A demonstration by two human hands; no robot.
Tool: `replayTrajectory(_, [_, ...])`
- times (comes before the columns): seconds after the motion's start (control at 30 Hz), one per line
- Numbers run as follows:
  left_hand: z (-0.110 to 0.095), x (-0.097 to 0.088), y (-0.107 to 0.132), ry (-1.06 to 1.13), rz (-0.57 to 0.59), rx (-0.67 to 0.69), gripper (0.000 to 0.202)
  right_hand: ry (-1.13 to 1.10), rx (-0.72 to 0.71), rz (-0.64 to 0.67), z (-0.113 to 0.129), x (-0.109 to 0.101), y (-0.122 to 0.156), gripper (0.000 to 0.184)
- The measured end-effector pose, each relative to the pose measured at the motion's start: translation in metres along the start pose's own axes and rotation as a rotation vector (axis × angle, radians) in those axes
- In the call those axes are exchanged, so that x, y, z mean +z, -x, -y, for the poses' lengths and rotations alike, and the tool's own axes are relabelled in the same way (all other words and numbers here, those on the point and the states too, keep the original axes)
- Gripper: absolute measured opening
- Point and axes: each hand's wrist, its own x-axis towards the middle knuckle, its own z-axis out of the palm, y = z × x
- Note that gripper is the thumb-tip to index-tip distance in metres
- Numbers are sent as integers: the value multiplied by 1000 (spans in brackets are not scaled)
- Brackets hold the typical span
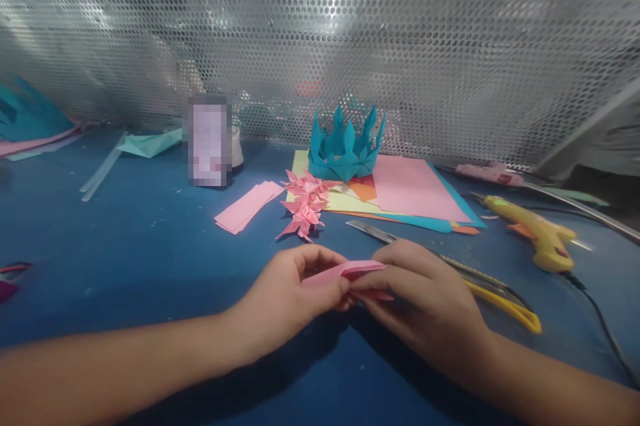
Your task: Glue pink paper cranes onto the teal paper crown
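Note:
Both hands meet over the blue table (pixel 125 246) and pinch a folded pink paper strip (pixel 345 271) between them. My left hand (pixel 295 293) grips its left end with thumb and fingers curled. My right hand (pixel 425 293) holds the right end, fingers closed over the fold. Just beyond the hands lies a pile of small folded pink paper pieces (pixel 305 203). Left of that pile is a stack of flat pink paper strips (pixel 247 206).
A teal paper crown (pixel 345 146) stands on coloured paper sheets (pixel 415 193) at the back. A metal ruler (pixel 375 233) and yellow utility knife (pixel 505 303) lie by my right hand. A yellow glue gun (pixel 540 236) is at right. Perforated metal mesh (pixel 350 33) walls the back.

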Motion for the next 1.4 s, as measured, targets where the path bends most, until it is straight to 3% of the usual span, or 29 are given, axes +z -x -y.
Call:
replayTrajectory(0.3, [-5, 0, 0, 40, -1, -36, 25, 44, -117, 21, -3, -3, -1, 11])
replayTrajectory(0.57, [-4, -1, 0, 96, -89, 10, 26, 17, 58, -72, -3, -9, -6, 17])
replayTrajectory(0.83, [-2, -1, -1, 75, -111, 37, 23, 143, -11, -41, -4, -10, -4, 18])
replayTrajectory(1.0, [1, -1, 0, 67, -121, 60, 21, 318, -140, -39, -3, -11, 1, 22])
replayTrajectory(1.4, [0, -2, -1, 29, -124, 111, 15, 116, -19, 137, 10, -11, 1, 30])
